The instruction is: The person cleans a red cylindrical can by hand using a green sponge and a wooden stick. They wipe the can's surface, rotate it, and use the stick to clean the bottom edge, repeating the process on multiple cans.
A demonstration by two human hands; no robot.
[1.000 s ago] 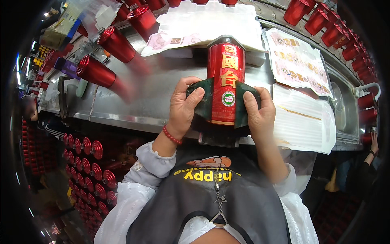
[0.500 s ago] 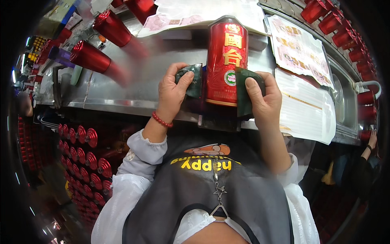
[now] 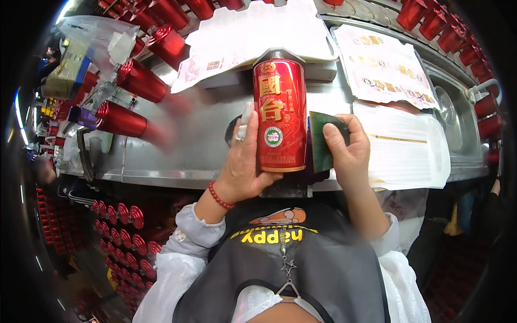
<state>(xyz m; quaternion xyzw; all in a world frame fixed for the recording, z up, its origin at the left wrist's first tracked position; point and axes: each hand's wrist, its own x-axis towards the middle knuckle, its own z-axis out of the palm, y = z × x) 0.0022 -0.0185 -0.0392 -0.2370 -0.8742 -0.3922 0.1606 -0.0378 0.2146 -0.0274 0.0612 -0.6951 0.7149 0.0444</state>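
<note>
A red bottle (image 3: 293, 121) with gold characters and a dark angular top stands out in front of me, tilted with its base toward me. My left hand (image 3: 240, 161), wearing a ring and a red bead bracelet, grips its left side, the thumb under the base. Behind those fingers shows the edge of something dark (image 3: 230, 129), mostly hidden. My right hand (image 3: 349, 148) pinches a dark green, flat scraper (image 3: 319, 142) by its dark upper part, close along the bottle's right side. Beneath the bottle a dark support (image 3: 291, 189) is partly seen at the table edge.
White printed transfer sheets (image 3: 258, 32) lie behind the bottle; more sheets (image 3: 398, 145) are stacked at the right, beside a metal sink (image 3: 458, 124). Several red bottles (image 3: 124, 118) stick out on the left. Racks of red bottles (image 3: 126, 215) stand below left and far right.
My left hand has gone from holding a dark green scraper beside the bottle to gripping the bottle itself. The bottle has come slightly left and nearer. My right hand keeps its scraper.
</note>
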